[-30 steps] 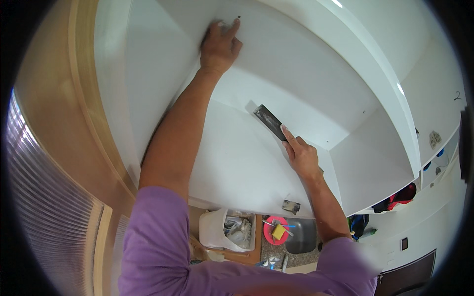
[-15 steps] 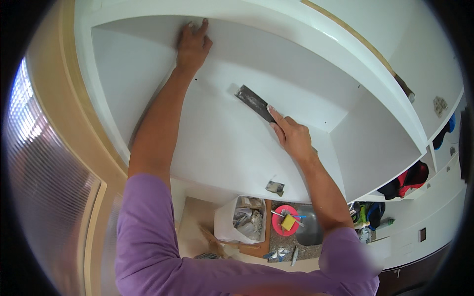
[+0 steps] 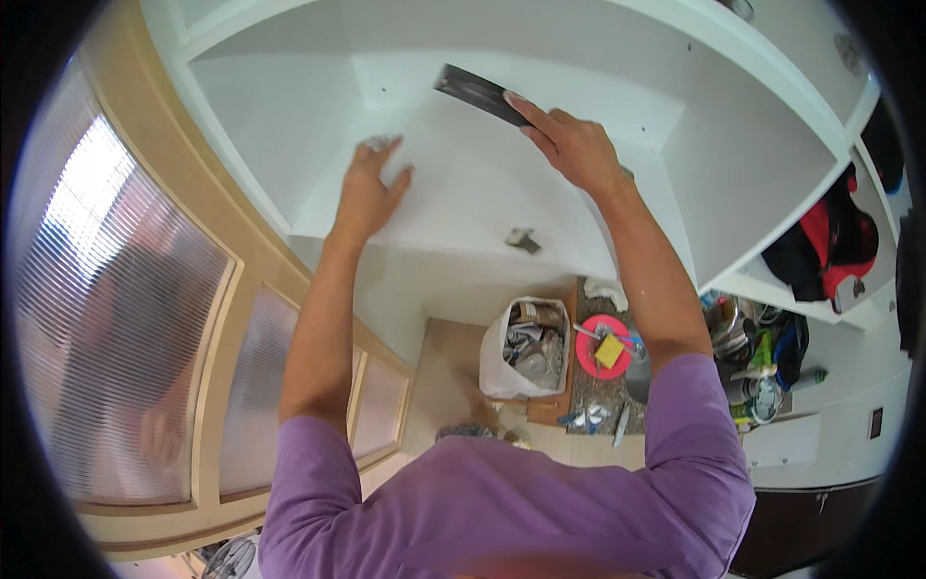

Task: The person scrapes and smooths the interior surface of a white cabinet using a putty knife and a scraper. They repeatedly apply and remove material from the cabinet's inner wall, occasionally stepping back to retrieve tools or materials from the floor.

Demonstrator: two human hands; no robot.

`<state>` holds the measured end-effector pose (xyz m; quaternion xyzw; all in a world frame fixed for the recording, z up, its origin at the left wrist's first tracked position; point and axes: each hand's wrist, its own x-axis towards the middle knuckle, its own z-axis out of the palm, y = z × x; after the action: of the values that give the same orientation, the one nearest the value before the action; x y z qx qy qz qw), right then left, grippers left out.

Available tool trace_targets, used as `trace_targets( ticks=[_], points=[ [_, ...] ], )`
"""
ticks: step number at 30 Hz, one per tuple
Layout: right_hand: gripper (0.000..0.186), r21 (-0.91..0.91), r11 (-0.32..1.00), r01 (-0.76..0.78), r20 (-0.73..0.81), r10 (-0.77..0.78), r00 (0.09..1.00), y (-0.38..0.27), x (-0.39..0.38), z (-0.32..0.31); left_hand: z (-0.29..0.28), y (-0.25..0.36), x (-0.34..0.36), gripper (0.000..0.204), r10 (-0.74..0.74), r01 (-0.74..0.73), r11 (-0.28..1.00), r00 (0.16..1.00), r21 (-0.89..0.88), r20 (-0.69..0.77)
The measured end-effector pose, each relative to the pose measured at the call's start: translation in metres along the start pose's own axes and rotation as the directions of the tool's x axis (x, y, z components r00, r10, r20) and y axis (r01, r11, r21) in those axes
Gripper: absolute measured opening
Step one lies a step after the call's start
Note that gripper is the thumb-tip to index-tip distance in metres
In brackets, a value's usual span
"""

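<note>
My right hand (image 3: 579, 150) grips a putty knife (image 3: 479, 94), its dark flat blade pointing left over the inside of a white cabinet (image 3: 463, 183). The index finger lies along the blade, and the handle is mostly hidden in the palm. To the left, my left hand (image 3: 369, 193) is raised over the cabinet's white base, its thumb apart from the bent fingers. A small pale greyish piece (image 3: 379, 143) shows at its fingertips, too blurred to name. On the base near the front edge lies a small grey and whitish scrap (image 3: 523, 239).
Below stands a white bin (image 3: 494, 357) filled with crumpled waste. Beside it, a pink bowl (image 3: 588, 362) with a yellow sponge (image 3: 609, 350) sits on a speckled counter. A wood-framed ribbed-glass door (image 3: 217, 318) borders the left. Red and black caps (image 3: 837, 232) occupy a right-hand shelf.
My left hand has come down from the cabinet's upper back corner toward the base. The putty knife has risen slightly in view with my right hand, and the whole view has shifted.
</note>
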<state>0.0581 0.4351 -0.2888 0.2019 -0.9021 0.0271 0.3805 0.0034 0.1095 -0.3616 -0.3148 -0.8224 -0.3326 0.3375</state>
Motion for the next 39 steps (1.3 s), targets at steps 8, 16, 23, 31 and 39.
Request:
trace_targets(
  ticks=[8,16,23,31,39],
  points=[
    [0.054,-0.076,0.996,-0.052,-0.045,0.049,0.998,-0.038,-0.090,-0.107,0.020,-0.027,0.005,0.041,-0.013,-0.026,0.988,0.969,0.153,0.248],
    [0.063,0.327,0.650,-0.686,0.094,0.700,0.708,-0.112,-0.318,-0.225,0.008,-0.059,0.029,0.049,-0.020,-0.091,0.949,0.939,0.302,0.345],
    [0.077,0.127,-0.429,-0.894,0.439,0.833,-0.337,-0.211,-0.489,-0.164,0.002,-0.035,0.028,0.047,-0.022,-0.113,0.932,0.931,0.344,0.364],
    [0.077,0.190,-0.106,-0.976,0.430,0.903,-0.015,-0.190,-0.517,-0.116,0.004,0.004,0.026,0.042,-0.067,-0.004,0.977,0.944,0.214,0.324],
    [0.073,-0.063,-0.125,-0.990,0.199,0.971,-0.136,-0.181,-0.611,-0.088,0.000,-0.031,0.026,0.047,-0.046,-0.038,0.977,0.925,0.211,0.377]
  ],
)
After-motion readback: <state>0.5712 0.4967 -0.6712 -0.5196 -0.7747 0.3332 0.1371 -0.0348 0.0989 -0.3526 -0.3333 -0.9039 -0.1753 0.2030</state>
